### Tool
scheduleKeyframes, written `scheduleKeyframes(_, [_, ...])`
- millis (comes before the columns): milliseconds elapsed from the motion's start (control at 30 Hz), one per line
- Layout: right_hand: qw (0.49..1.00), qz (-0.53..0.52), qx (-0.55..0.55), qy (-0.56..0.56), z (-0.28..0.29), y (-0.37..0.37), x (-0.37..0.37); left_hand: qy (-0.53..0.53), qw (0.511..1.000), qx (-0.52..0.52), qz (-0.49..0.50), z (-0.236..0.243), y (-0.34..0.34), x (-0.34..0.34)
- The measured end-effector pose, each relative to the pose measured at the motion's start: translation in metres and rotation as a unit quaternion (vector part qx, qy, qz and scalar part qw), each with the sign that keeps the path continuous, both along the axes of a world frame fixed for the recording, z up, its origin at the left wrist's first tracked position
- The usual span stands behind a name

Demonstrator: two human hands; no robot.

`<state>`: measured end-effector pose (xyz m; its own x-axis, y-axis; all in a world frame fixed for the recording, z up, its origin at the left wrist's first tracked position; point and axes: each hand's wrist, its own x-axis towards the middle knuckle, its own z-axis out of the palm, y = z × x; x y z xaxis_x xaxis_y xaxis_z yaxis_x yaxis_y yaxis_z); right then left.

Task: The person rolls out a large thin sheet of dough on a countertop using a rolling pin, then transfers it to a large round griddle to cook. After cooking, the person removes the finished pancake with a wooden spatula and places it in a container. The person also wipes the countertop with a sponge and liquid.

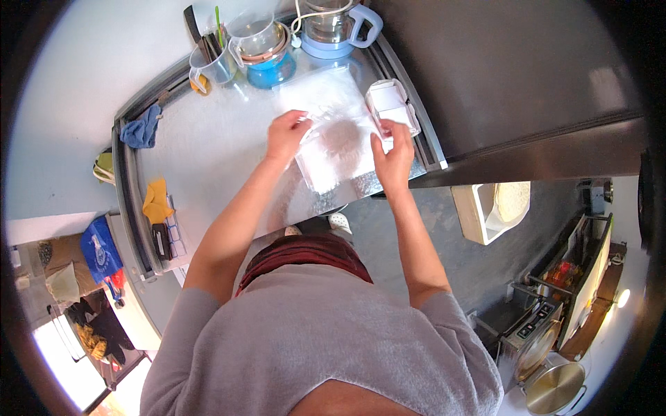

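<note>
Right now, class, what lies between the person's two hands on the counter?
In the head view, a clear plastic bag with a brownish patch lies between left hand and right hand.

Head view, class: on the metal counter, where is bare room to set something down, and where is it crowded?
Bare: the wide stretch of the shiny metal counter between the blue cloth, the yellow cloth and the left hand. Crowded: the back edge, with the clear measuring jug, blue-based bowl and blender jug. Both hands grip the clear plastic bag; right hand.
</note>
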<state>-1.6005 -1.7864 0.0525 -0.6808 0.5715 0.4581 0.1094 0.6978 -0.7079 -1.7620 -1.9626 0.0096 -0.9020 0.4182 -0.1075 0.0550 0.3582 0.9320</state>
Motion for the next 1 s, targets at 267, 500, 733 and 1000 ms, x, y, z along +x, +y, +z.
scheduleKeyframes(267, [0.901, 0.185, -0.393, 0.014, 0.007, -0.093, -0.028, -0.024, 0.985, 0.136, 0.105, 0.084, -0.078, 0.013])
scheduleKeyframes(500, [0.77, 0.268, -0.578, -0.025, 0.032, -0.156, -0.067, 0.018, 0.984, 0.137, 0.114, 0.083, -0.128, 0.052])
scheduleKeyframes(733, [0.769, 0.307, -0.547, -0.126, 0.033, -0.185, -0.074, 0.053, 0.985, 0.049, 0.158, 0.078, -0.165, 0.07])
scheduleKeyframes(1000, [0.749, 0.304, -0.563, -0.176, 0.025, -0.2, -0.081, -0.06, 0.96, 0.14, 0.234, 0.076, -0.18, 0.08])
